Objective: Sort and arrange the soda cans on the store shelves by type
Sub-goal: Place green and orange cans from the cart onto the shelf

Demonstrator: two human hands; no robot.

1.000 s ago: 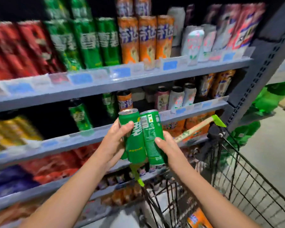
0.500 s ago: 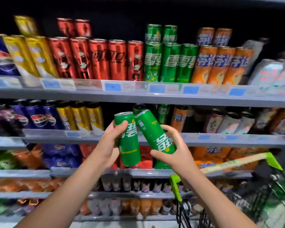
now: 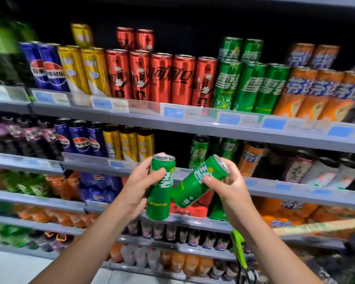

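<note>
My left hand (image 3: pixel 138 184) grips an upright green soda can (image 3: pixel 160 193) in front of the second shelf (image 3: pixel 275 186). My right hand (image 3: pixel 229 186) holds a second green can (image 3: pixel 197 182), tilted with its top up and to the right; its lower end touches the first can. Behind them on that shelf stand two green cans (image 3: pixel 199 151) with a dark gap to their left. A row of green cans (image 3: pixel 250 87) fills part of the top shelf (image 3: pixel 193 124).
Red cans (image 3: pixel 162 76), yellow cans (image 3: pixel 84 70), blue cans (image 3: pixel 47 68) and orange cans (image 3: pixel 320 93) line the top shelf. Blue, yellow and purple cans sit left on the second shelf, an orange can (image 3: pixel 250 158) right. A cart handle (image 3: pixel 316 225) crosses lower right.
The view has swung left along the shelves and away from the cart. My right hand has tipped its can further over to the right. Both hands keep their cans.
</note>
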